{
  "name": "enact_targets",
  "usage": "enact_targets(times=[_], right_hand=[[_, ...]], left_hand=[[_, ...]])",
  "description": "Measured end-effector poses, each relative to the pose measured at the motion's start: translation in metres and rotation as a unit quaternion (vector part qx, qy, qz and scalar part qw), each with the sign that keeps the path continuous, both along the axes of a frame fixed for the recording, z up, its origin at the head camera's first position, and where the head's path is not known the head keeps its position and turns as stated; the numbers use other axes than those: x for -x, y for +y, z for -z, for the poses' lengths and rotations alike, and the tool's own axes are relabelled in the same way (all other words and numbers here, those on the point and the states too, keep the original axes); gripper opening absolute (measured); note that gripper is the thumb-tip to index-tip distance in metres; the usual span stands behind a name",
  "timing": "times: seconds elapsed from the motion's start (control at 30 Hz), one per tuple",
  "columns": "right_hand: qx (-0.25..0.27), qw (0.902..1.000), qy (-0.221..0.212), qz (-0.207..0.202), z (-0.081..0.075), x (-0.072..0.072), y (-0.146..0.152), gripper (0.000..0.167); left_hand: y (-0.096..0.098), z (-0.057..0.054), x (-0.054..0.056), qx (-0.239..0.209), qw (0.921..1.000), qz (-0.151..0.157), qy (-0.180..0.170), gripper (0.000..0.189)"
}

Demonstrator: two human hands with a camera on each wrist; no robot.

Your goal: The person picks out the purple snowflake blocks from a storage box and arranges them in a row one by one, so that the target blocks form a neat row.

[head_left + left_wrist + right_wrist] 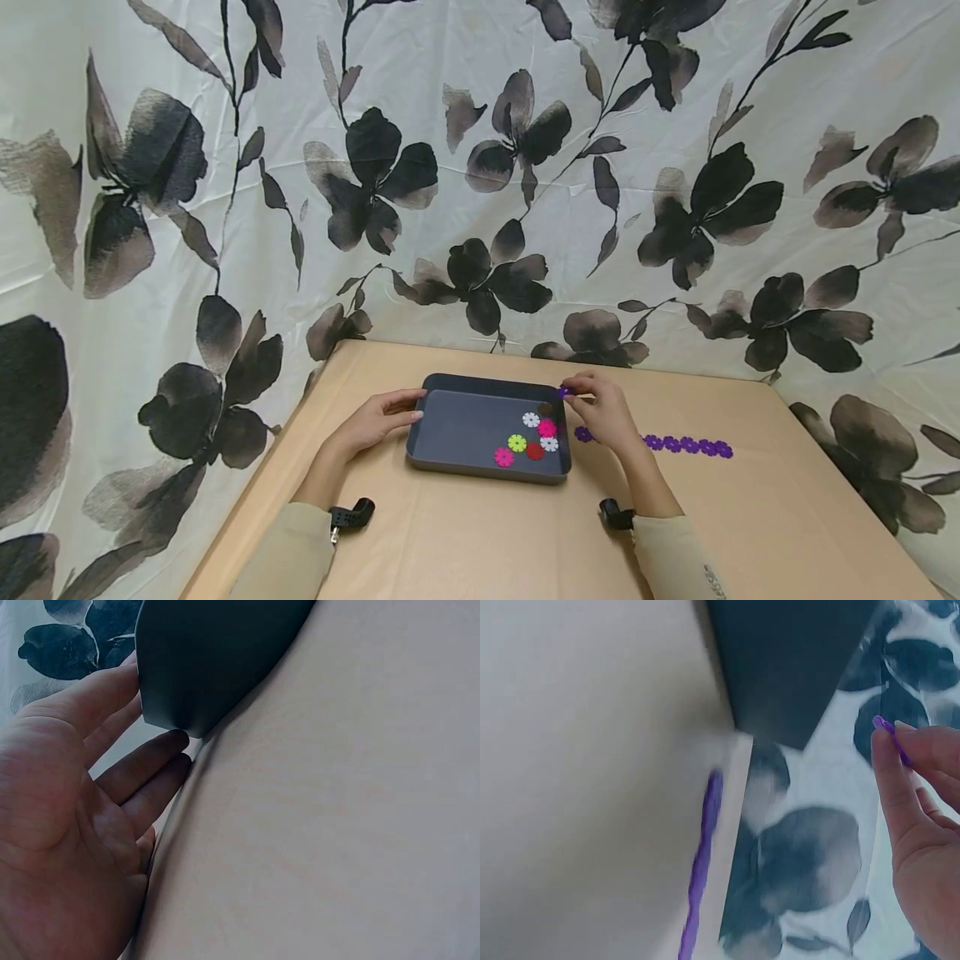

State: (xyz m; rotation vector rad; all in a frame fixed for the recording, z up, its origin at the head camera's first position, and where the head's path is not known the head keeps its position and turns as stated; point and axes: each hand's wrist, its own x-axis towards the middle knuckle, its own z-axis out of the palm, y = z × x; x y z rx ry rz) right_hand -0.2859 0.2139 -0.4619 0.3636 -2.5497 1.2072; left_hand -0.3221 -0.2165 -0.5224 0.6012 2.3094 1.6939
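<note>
A dark grey tray [465, 425] sits on the table with several flower-shaped discs in its right half: a lime one [517, 442], a dark red one [534, 452], white ones [531, 419] and pink ones [504, 457]. My left hand [378, 423] holds the tray's left side, its upper digits reaching the rim and other fingertips [180, 739] against the wall. Between thumb and finger, my right hand [603, 410] pinches a purple flower-shaped disc [891, 735] beside the tray's far right corner, raised over the table in the right wrist view.
Right of the tray, a row of purple flower discs [688, 445] lies on the tan table [480, 542], partly hidden by my right hand. One purple disc [583, 433] shows near the tray's right wall. A floral cloth [480, 208] hangs behind the table.
</note>
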Motion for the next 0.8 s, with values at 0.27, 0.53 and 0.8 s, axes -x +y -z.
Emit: enact_targets(times=[0.27, 0.53, 0.8], right_hand=[[-0.018, 0.9984, 0.01, 0.053, -0.002, -0.007, 0.052, 0.024], [-0.013, 0.9948, 0.012, 0.101, -0.007, -0.016, 0.091, 0.028], [0.005, 0.9922, 0.014, 0.123, -0.006, -0.022, 0.116, 0.031]], left_hand=[[0.001, -0.001, -0.001, -0.004, 1.0, -0.003, -0.004, 0.063], [0.002, 0.001, -0.001, -0.01, 0.9999, -0.002, -0.003, 0.06], [0.002, 0.002, -0.001, -0.004, 1.0, -0.003, 0.004, 0.061]])
